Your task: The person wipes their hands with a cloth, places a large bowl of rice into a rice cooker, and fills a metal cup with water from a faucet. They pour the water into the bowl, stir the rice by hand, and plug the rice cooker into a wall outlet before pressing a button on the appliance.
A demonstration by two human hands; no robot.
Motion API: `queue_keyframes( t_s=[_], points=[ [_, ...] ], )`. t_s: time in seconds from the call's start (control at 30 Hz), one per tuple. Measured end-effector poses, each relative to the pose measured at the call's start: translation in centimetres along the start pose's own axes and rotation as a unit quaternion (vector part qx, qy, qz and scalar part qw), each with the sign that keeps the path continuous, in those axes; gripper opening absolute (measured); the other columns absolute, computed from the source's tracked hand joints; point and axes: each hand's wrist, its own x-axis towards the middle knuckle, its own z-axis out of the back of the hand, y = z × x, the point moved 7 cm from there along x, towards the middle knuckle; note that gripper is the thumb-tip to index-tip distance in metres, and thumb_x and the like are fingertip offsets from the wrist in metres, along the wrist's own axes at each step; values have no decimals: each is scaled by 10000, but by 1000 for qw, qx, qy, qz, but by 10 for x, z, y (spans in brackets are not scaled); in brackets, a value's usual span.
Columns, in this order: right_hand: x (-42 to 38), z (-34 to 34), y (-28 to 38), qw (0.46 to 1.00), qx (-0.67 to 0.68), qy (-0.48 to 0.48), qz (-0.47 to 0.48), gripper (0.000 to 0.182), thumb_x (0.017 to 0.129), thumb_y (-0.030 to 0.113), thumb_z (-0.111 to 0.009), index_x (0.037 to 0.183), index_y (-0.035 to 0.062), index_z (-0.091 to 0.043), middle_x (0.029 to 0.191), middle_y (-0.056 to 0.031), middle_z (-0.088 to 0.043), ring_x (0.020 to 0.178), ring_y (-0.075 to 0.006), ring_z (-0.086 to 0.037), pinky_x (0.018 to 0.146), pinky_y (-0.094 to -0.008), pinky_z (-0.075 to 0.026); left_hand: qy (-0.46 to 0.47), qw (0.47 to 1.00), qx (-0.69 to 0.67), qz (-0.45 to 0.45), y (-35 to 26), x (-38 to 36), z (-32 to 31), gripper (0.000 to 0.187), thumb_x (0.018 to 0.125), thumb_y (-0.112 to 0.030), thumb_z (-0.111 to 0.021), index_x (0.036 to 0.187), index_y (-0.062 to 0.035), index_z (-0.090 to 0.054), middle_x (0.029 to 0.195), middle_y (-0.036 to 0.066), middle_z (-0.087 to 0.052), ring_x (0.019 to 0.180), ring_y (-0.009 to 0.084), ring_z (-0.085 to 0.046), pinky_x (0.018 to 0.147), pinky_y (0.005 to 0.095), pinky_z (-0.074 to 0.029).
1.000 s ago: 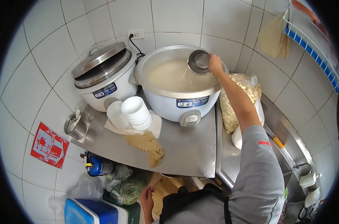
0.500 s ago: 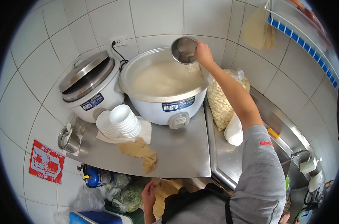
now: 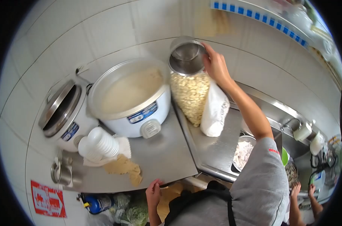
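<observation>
My right hand (image 3: 217, 66) grips the rim of a round metal pot (image 3: 186, 64), held up near the tiled wall with its bare inside facing me. Right below the pot stands a clear bag of pale peeled garlic-like pieces (image 3: 193, 98), with a white plastic bag (image 3: 215, 113) against it. To the left is a large rice cooker (image 3: 137, 120) without a lid, holding cloudy whitish liquid. My left hand (image 3: 153, 192) hangs low by the counter's front edge, fingers loosely bent and nothing visible in them.
A second rice cooker (image 3: 67, 124) has its lid tilted. Stacked white bowls (image 3: 103, 143) and a tan cloth (image 3: 124, 167) lie on the steel counter (image 3: 167, 158). A bowl of pale pieces (image 3: 243, 152) sits by the sink. Another person's hands (image 3: 296, 190) show at lower right.
My right hand has carried the metal pot from above the large cooker to above the garlic-like pieces. The view has turned right, bringing the sink bowl and another person's hands into sight.
</observation>
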Motion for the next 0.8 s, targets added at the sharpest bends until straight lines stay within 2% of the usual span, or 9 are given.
queue_keyframes(
  t_s=[0.07, 0.13, 0.2, 0.37, 0.43, 0.57, 0.63, 0.7, 0.8],
  points=[
    [-46, 51, 10, 997, -63, 31, -42, 536, 704, -104, -460, 1203, 92, -444, 865, -244, -562, 737, -381, -574, 614, -392, -464, 54, 998, -20, -28, -41, 24, -38, 238, 897, -83, -435, 1080, 10, -554, 894, 79, -615, 786, 101, -539, 709, 209, -418],
    [-105, 88, -2, 982, -165, 6, 90, 600, 701, -123, -466, 1220, 177, -450, 1188, -225, -468, 905, -356, -573, 745, -363, -514, 147, 985, -34, -87, -91, 49, -90, 269, 896, -120, -451, 1128, -5, -525, 926, 83, -616, 833, 109, -549, 738, 233, -426],
    [-169, 119, -28, 976, -181, 97, 69, 604, 676, -73, -541, 1201, 219, -482, 1284, -239, -367, 900, -339, -590, 697, -335, -531, 257, 954, -74, -136, -138, 67, -155, 365, 895, -152, -472, 1231, -24, -409, 1008, 108, -586, 935, 135, -535, 812, 263, -414],
    [-280, 159, -46, 951, -227, 200, 67, 663, 672, -34, -554, 1241, 289, -451, 1344, -244, -274, 837, -302, -616, 608, -306, -535, 392, 908, -143, -41, -123, 91, -335, 820, 807, -274, -618, 1350, -64, -41, 1260, 172, -370, 1148, 237, -396, 948, 339, -337],
    [-300, 164, -49, 917, -224, 324, -60, 710, 688, -25, -568, 1297, 284, -372, 1378, -239, -194, 963, -350, -564, 712, -341, -520, 408, 902, -141, -5, -121, 83, -372, 928, 764, -309, -669, 1347, -71, 13, 1303, 177, -308, 1170, 255, -367, 958, 357, -329],
    [-292, 212, -27, 946, -99, 304, -53, 726, 773, 168, -609, 1371, 159, -199, 1369, -310, -113, 1210, -435, -302, 976, -413, -325, 407, 886, -177, -133, -171, 53, -399, 1040, 662, -278, -758, 1347, -88, 1, 1322, 172, -270, 1206, 269, -328, 988, 381, -308],
    [-257, 253, -27, 978, -47, 170, -114, 818, 708, 298, -681, 1359, 99, -228, 1352, -339, -121, 1234, -431, -267, 988, -418, -300, 424, 823, -100, -363, -231, 18, -410, 1066, 641, -257, -773, 1352, -84, 2, 1326, 177, -269, 1217, 281, -316, 997, 383, -300],
    [-233, 279, -24, 950, -146, 207, -182, 826, 631, 353, -731, 1314, 98, -343, 1360, -313, -148, 1242, -427, -258, 990, -433, -297, 411, 812, -69, -410, -255, 7, -433, 1129, 609, -292, -792, 1363, -86, 23, 1334, 184, -263, 1221, 293, -316, 994, 391, -306],
    [-192, 323, 8, 937, -245, 217, -118, 743, 581, 319, -760, 1229, 94, -475, 1363, -278, -199, 1265, -398, -229, 1001, -436, -280, 427, 785, -124, -431, -304, -13, -430, 1213, 593, -305, -795, 1360, -89, 119, 1388, 202, -155, 1265, 312, -247, 1017, 419, -251]
  ],
)
